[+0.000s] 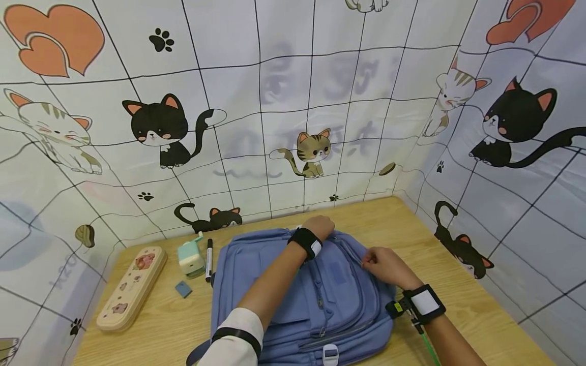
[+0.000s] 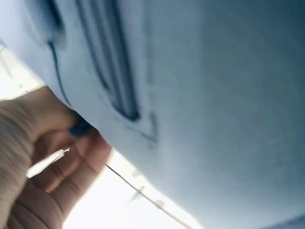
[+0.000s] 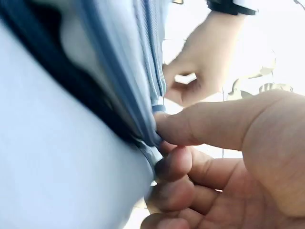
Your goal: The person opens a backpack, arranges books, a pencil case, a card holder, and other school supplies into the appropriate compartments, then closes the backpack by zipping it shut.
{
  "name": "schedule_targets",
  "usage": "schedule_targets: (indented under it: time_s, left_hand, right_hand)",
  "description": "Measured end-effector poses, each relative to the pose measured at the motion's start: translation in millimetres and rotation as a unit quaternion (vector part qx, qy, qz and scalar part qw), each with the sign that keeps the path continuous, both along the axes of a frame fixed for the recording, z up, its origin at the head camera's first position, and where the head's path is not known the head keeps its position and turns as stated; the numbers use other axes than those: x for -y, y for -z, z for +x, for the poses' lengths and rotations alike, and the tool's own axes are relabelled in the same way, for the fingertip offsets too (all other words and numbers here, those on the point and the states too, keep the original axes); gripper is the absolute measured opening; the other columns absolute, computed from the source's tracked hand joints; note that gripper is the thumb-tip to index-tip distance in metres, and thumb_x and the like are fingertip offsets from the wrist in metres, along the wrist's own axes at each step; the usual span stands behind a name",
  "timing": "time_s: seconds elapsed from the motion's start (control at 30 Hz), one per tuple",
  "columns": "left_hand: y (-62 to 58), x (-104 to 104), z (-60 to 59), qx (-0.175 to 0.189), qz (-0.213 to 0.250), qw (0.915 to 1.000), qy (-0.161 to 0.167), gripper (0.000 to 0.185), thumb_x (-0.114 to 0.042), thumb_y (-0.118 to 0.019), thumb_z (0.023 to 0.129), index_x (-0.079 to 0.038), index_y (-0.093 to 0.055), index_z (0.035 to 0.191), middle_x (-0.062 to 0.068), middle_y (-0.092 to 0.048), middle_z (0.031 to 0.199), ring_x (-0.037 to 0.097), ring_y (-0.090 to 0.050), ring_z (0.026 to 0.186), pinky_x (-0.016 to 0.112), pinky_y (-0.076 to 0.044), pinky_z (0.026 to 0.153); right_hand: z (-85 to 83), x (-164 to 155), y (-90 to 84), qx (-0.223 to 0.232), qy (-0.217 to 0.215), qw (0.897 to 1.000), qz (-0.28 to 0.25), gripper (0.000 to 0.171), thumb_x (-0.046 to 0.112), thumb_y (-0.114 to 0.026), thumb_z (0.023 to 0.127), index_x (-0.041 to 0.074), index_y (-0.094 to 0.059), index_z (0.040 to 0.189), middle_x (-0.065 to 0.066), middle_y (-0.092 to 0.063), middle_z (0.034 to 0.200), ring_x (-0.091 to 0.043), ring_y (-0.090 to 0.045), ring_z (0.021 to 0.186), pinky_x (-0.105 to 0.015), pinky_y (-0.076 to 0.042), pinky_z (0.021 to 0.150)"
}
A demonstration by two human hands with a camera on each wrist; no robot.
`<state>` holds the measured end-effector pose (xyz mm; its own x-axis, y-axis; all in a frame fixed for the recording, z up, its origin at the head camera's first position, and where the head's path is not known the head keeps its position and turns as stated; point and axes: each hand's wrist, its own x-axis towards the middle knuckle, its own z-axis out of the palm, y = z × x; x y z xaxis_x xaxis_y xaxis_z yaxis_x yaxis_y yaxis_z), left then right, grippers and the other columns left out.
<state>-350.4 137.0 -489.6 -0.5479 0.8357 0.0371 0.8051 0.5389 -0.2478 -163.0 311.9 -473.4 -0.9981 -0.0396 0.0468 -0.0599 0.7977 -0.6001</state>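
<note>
A blue backpack (image 1: pixel 284 274) lies on the table with its front pockets and zippers facing up. My left hand (image 1: pixel 319 227) is at its top end, and in the left wrist view the thumb and fingers pinch a small dark blue tab (image 2: pixel 79 128) at the bag's edge. My right hand (image 1: pixel 386 265) is at the bag's right side. In the right wrist view its thumb and forefinger pinch the fabric edge at the end of a zipper (image 3: pixel 151 136). A dark gap shows beside that zipper.
Left of the bag lie a cream pencil case (image 1: pixel 132 290), a mint-green pencil sharpener (image 1: pixel 191 259), a black-and-white marker (image 1: pixel 209 259) and a small blue eraser (image 1: pixel 183 289). The wooden table (image 1: pixel 439 269) meets a cat-patterned curtain (image 1: pixel 247 173) at the back and sides.
</note>
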Motion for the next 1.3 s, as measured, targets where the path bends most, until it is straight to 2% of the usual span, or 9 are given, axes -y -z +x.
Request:
schedule_targets:
  time_s: [0.17,0.27,0.43,0.53,0.67,0.8,1.0,1.13,1.3]
  left_hand:
    - [-3.0,25,-13.0,-0.023,0.024,0.9989,-0.034,0.046,-0.002,-0.067,0.104,-0.017,-0.05,0.063,-0.002,-0.05,0.06,0.008,-0.045,0.057,0.024,-0.034,0.057]
    - [-6.7,41,-18.0,-0.007,0.04,0.9978,-0.053,0.052,-0.002,-0.067,0.103,-0.018,-0.042,0.06,-0.003,-0.038,0.058,0.008,-0.035,0.054,0.025,-0.029,0.054]
    - [-6.0,52,-22.9,0.014,0.034,0.9978,-0.056,0.042,-0.007,-0.068,0.104,-0.018,-0.052,0.067,-0.003,-0.051,0.066,0.008,-0.044,0.058,0.023,-0.034,0.056]
    - [-3.8,54,-21.6,0.029,0.028,0.9985,-0.038,0.035,-0.008,-0.068,0.105,-0.017,-0.058,0.072,0.0,-0.064,0.072,0.01,-0.054,0.064,0.024,-0.038,0.059]
    - [-6.6,55,-15.5,0.047,0.028,0.998,-0.033,0.041,-0.005,-0.063,0.106,-0.017,-0.053,0.069,0.0,-0.059,0.071,0.012,-0.054,0.067,0.025,-0.038,0.065]
    - [-14.0,58,-9.3,0.058,0.036,0.9963,-0.053,0.05,-0.004,-0.06,0.107,-0.018,-0.04,0.063,-0.004,-0.039,0.062,0.01,-0.041,0.06,0.025,-0.035,0.061]
    - [-1.6,69,-20.1,0.081,0.062,0.9946,-0.021,0.055,-0.01,-0.063,0.106,-0.021,-0.036,0.059,-0.007,-0.025,0.056,0.008,-0.03,0.054,0.022,-0.03,0.057]
    - [-3.9,72,-19.8,0.095,0.076,0.9924,-0.022,0.044,-0.011,-0.064,0.106,-0.017,-0.055,0.064,-0.006,-0.044,0.06,0.008,-0.043,0.056,0.021,-0.035,0.059]
    - [-3.8,74,-19.4,0.098,0.066,0.9906,-0.07,0.021,-0.012,-0.068,0.105,-0.014,-0.076,0.086,0.0,-0.074,0.086,0.011,-0.065,0.072,0.022,-0.045,0.063]
  right_hand:
    - [-0.6,-11,2.8,0.027,-0.011,0.999,-0.02,0.014,0.014,-0.07,0.101,0.0,-0.073,0.1,-0.006,-0.07,0.089,-0.014,-0.062,0.078,-0.032,-0.051,0.069]
    - [-1.8,-15,4.5,0.035,-0.012,0.999,-0.022,0.016,0.014,-0.07,0.101,-0.002,-0.073,0.101,-0.007,-0.071,0.09,-0.015,-0.063,0.081,-0.034,-0.052,0.071]
    - [-9.4,-16,-6.7,0.047,-0.034,0.998,0.003,0.017,0.016,-0.071,0.099,-0.001,-0.071,0.095,-0.006,-0.069,0.086,-0.014,-0.06,0.075,-0.032,-0.049,0.066]
    - [-27.4,-11,-23.6,0.058,-0.057,0.996,0.039,0.02,0.017,-0.07,0.1,-0.002,-0.07,0.099,-0.009,-0.07,0.088,-0.018,-0.061,0.073,-0.034,-0.049,0.063]
    - [-68.1,5,-36.0,0.065,-0.084,0.99,0.096,0.029,0.017,-0.065,0.104,-0.007,-0.07,0.117,-0.019,-0.073,0.105,-0.027,-0.069,0.086,-0.042,-0.057,0.071]
    - [-101.8,18,-23.5,0.055,-0.092,0.982,0.154,0.025,0.011,-0.069,0.099,-0.005,-0.074,0.117,-0.021,-0.075,0.109,-0.03,-0.071,0.089,-0.045,-0.059,0.075]
    - [-113.3,13,-1.1,0.035,-0.083,0.986,0.14,0.004,0.005,-0.073,0.091,0.003,-0.071,0.094,-0.009,-0.07,0.089,-0.019,-0.059,0.071,-0.033,-0.046,0.063]
    - [-113.3,8,-2.6,0.026,-0.097,0.989,0.105,0.003,0.005,-0.074,0.092,0.003,-0.072,0.091,-0.009,-0.071,0.087,-0.019,-0.061,0.074,-0.034,-0.049,0.066]
    - [-115.3,3,-1.6,0.028,-0.12,0.99,0.063,0.005,0.006,-0.072,0.096,0.004,-0.072,0.092,-0.007,-0.071,0.086,-0.017,-0.06,0.075,-0.033,-0.048,0.069]
